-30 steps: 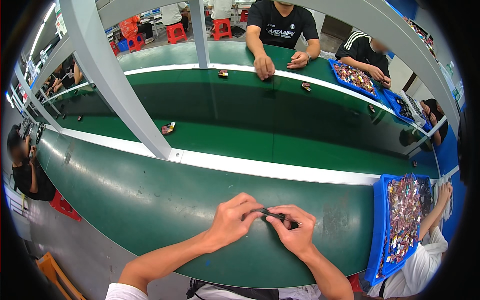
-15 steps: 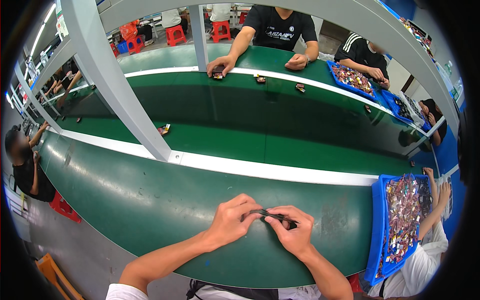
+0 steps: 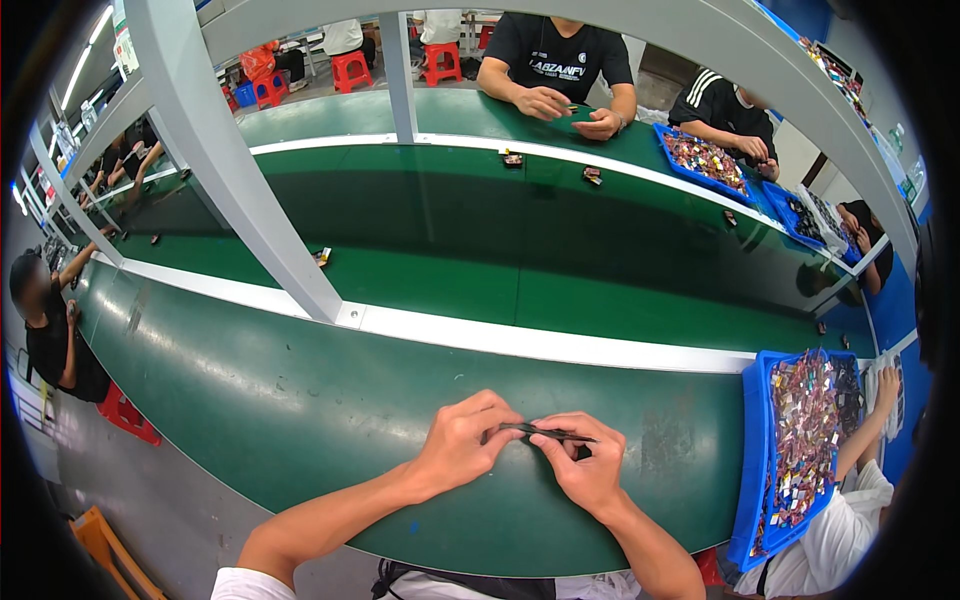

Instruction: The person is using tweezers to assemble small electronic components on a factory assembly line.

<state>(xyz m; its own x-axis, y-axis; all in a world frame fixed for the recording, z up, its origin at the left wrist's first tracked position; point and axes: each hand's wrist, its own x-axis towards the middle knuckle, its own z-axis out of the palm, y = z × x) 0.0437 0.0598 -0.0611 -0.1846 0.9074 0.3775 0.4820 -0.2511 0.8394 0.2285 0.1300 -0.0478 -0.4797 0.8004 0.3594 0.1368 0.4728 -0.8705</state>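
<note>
Above the green worktop, my left hand pinches one end of a thin, dark, flat piece. My right hand grips its other end, with thumb and fingers closed on it. The two hands nearly meet at the fingertips, and the piece runs roughly level between them. Fingers cover much of it, so its exact kind cannot be made out.
At right stands a blue tray heaped with small multicoloured parts, a co-worker's arm beside it. Beyond a white rail lies a green conveyor belt with scattered parts. A grey post rises left. Other people sit around.
My hands stay in place; the dark piece looks slightly flatter. Parts on the belt have shifted a little left. The person opposite has lifted a part off the belt and now holds it before them.
</note>
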